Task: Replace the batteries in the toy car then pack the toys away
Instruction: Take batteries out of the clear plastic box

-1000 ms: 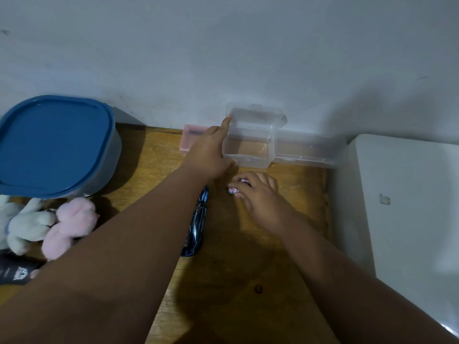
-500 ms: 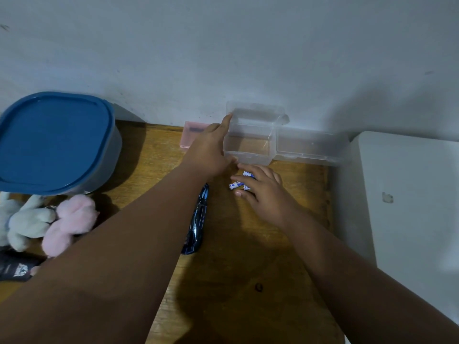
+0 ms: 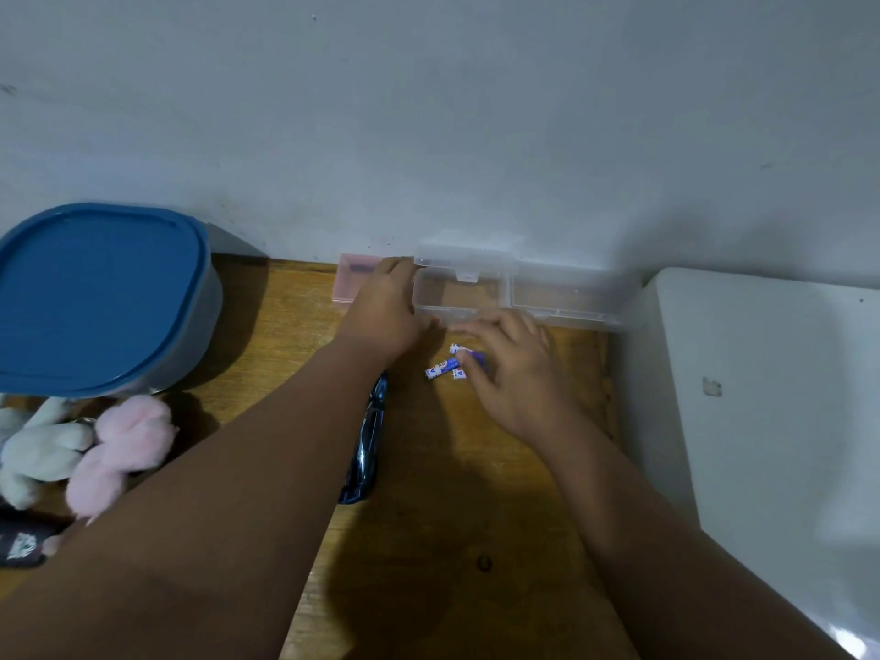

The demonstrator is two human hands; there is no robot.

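Observation:
A small clear plastic box (image 3: 457, 312) stands against the wall, its hinged lid (image 3: 464, 257) partly raised. My left hand (image 3: 383, 316) holds the box's left end, index finger at the lid's corner and thumb at the front wall. A few blue and white batteries (image 3: 445, 367) lie fanned on the wooden table (image 3: 476, 493) just in front of the box. My right hand (image 3: 512, 369) hovers over them with relaxed fingers reaching toward the box, thumb touching the batteries. The dark blue toy car (image 3: 366, 445) lies beside my left forearm, partly hidden by it.
A second clear box (image 3: 564, 297) adjoins the first on the right, and a pink box (image 3: 350, 278) on the left. A large blue-lidded container (image 3: 95, 297) stands at the left, with white (image 3: 38, 454) and pink (image 3: 124, 445) plush toys before it. A white surface (image 3: 771, 397) borders the table on the right.
My right hand has moved up toward the clear box and loosened; the batteries it held now lie spread on the table. The lid has tipped forward a little. My left hand stays at the box.

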